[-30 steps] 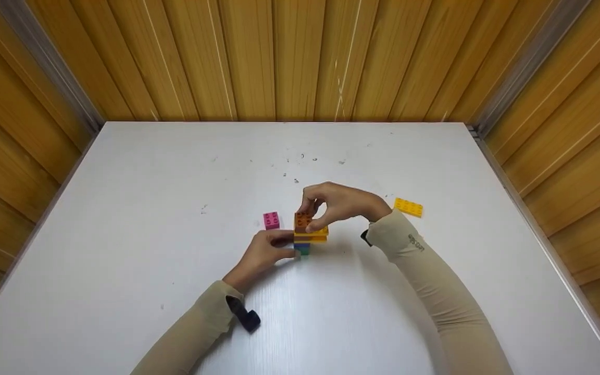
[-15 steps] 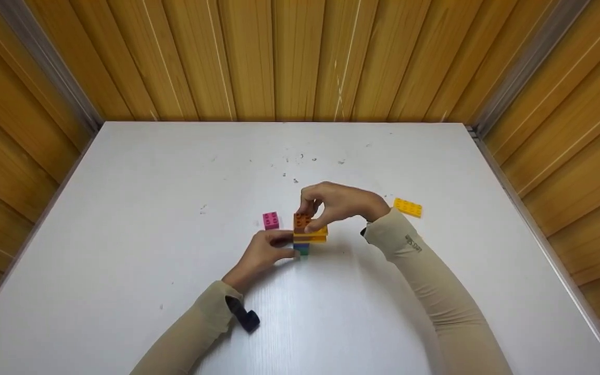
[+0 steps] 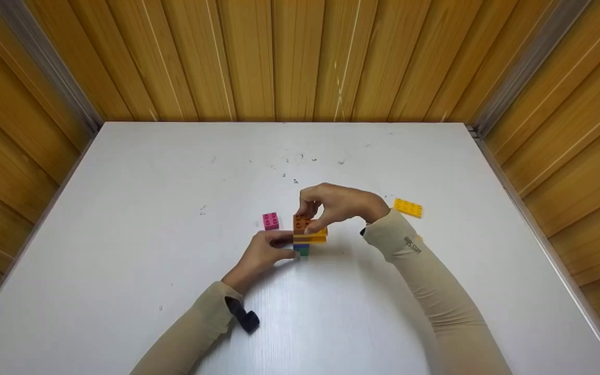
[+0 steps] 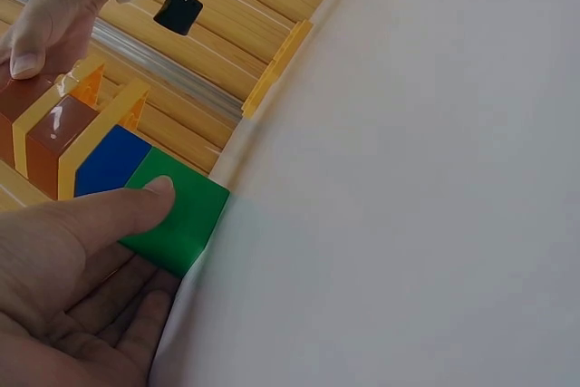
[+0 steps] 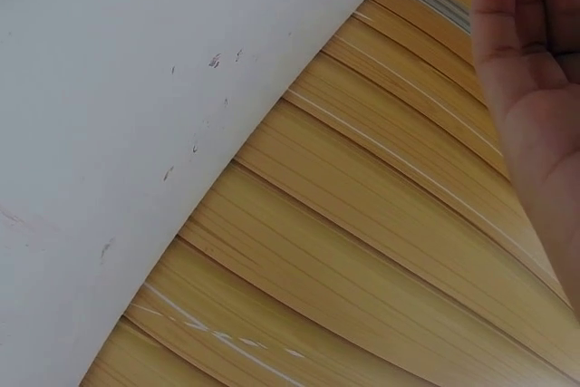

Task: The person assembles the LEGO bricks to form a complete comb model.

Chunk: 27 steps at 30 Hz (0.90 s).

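A tower of toy building bricks stands on the table between both hands. In the left wrist view a green brick (image 4: 190, 210) forms its base, with a blue brick (image 4: 111, 160) above it. Over these come a yellow plate (image 4: 98, 133), a brown brick, another yellow plate and a top brown brick (image 3: 300, 224). My left hand (image 3: 263, 253) grips the green brick at the bottom, thumb on its near face. From above, my right hand (image 3: 341, 202) pinches the top brown brick between thumb and fingers. The right wrist view shows only part of that hand; the tower is out of it.
A pink brick (image 3: 271, 221) lies just left of the tower. Farther right, beyond the right wrist, a yellow plate (image 3: 408, 208) lies on the white table (image 3: 175, 172). Wood-patterned panels (image 3: 300, 57) surround the table's back and sides.
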Tool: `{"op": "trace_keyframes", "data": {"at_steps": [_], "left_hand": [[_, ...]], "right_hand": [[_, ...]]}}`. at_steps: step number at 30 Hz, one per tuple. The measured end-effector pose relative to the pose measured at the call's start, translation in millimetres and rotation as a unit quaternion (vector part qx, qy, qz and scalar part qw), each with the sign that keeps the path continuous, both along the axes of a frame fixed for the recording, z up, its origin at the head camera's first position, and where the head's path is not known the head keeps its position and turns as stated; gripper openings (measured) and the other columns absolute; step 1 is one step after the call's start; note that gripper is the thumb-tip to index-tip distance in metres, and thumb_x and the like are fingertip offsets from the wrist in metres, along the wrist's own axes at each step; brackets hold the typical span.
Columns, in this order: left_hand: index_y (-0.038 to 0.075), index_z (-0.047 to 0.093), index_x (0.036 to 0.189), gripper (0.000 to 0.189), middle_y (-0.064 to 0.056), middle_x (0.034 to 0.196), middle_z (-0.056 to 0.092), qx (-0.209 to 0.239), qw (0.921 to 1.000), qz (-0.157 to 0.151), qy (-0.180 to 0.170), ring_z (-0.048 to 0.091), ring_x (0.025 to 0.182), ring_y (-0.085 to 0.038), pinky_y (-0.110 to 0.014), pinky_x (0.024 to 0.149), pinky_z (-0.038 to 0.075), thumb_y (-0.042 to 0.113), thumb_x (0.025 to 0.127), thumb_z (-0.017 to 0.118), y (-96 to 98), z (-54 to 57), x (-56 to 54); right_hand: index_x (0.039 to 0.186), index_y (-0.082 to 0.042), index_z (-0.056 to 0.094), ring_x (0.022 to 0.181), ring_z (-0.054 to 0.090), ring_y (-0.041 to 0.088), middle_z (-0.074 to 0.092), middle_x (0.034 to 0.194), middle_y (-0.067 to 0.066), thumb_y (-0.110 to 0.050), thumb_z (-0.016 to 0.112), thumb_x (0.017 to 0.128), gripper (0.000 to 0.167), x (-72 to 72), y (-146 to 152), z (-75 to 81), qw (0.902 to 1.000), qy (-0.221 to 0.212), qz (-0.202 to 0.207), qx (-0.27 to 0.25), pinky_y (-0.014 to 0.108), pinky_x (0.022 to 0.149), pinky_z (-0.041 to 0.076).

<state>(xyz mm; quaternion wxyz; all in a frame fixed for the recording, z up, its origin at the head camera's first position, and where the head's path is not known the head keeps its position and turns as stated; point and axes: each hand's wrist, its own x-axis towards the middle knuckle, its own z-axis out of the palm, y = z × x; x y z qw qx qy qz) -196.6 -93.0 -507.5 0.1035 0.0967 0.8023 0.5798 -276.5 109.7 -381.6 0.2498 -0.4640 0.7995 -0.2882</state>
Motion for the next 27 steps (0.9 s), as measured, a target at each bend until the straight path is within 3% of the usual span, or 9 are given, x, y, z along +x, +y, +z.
{"op": "trace_keyframes", "data": {"at_steps": [7, 15, 23, 27], "left_hand": [[0.003, 0.067, 0.12, 0.044, -0.014, 0.119, 0.068, -0.002, 1.0, 0.0, 0.004, 0.064, 0.112, -0.029, -0.042, 0.1, 0.049, 0.008, 0.078, 0.078, -0.7, -2.9, -0.9], [0.007, 0.069, 0.118, 0.043, -0.011, 0.118, 0.069, -0.008, 1.0, 0.002, 0.002, 0.064, 0.111, -0.025, -0.038, 0.1, 0.049, 0.01, 0.077, 0.079, -0.5, -1.1, -1.4], [0.003, 0.067, 0.119, 0.044, -0.014, 0.118, 0.068, 0.017, 0.9998, -0.002, 0.006, 0.064, 0.111, -0.027, -0.039, 0.098, 0.05, 0.007, 0.077, 0.078, -0.8, -0.9, -1.2], [0.005, 0.068, 0.118, 0.043, -0.012, 0.118, 0.069, 0.001, 1.0, 0.0, 0.005, 0.064, 0.11, -0.024, -0.037, 0.097, 0.051, 0.01, 0.077, 0.079, -1.1, -1.0, -1.3]], "right_hand": [[0.098, -0.005, 0.062, 0.09, 0.063, 0.015, 0.068, 0.104, 0.007, -0.015, 0.078, 0.079, 0.026, -0.7, -0.1, -1.0, 1.0, -0.002, 0.0, 0.002, 0.027, 0.084, 0.054], [0.098, -0.005, 0.062, 0.093, 0.064, 0.017, 0.068, 0.107, 0.007, -0.014, 0.078, 0.079, 0.027, -2.6, 0.2, -2.6, 0.9999, -0.009, 0.001, -0.005, 0.037, 0.088, 0.055], [0.098, -0.007, 0.062, 0.091, 0.065, 0.017, 0.068, 0.105, 0.006, -0.016, 0.079, 0.078, 0.028, -3.0, -0.4, 0.3, 0.9997, -0.018, -0.008, 0.017, 0.039, 0.087, 0.054], [0.099, -0.007, 0.062, 0.091, 0.065, 0.016, 0.068, 0.105, 0.005, -0.017, 0.079, 0.078, 0.029, -3.0, -0.5, 1.0, 0.9994, -0.023, -0.01, 0.025, 0.035, 0.086, 0.055]]}}
